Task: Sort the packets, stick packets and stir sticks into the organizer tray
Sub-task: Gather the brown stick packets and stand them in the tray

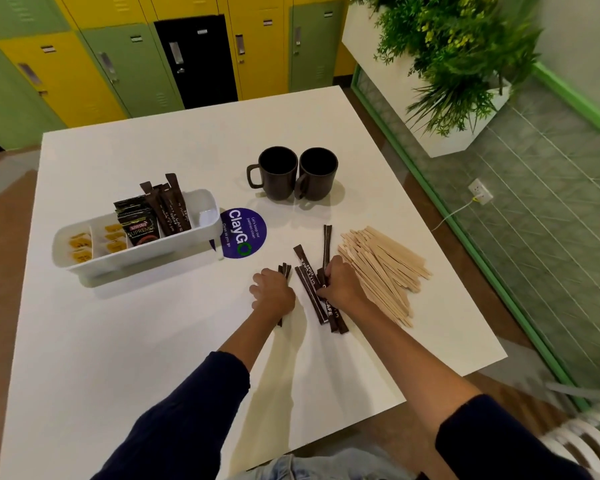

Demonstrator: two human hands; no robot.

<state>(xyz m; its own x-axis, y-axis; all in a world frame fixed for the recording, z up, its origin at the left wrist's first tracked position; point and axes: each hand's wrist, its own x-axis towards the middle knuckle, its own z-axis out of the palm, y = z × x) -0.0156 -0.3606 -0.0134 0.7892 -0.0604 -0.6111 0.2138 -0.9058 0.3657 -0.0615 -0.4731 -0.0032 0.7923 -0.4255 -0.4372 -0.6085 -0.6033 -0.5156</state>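
Head view: left hand (274, 295) grips stick packets (284, 271), mostly hidden; right hand (340, 282) clutches loose stick packets (312, 292).

White table (125, 341), organizer tray (146, 252), two mugs (293, 173), round sticker (245, 232), stick packets (309, 289), stir sticks (383, 268)

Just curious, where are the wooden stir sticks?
The stir sticks lie piled on the table's right side, just right of the right hand, below the mugs.
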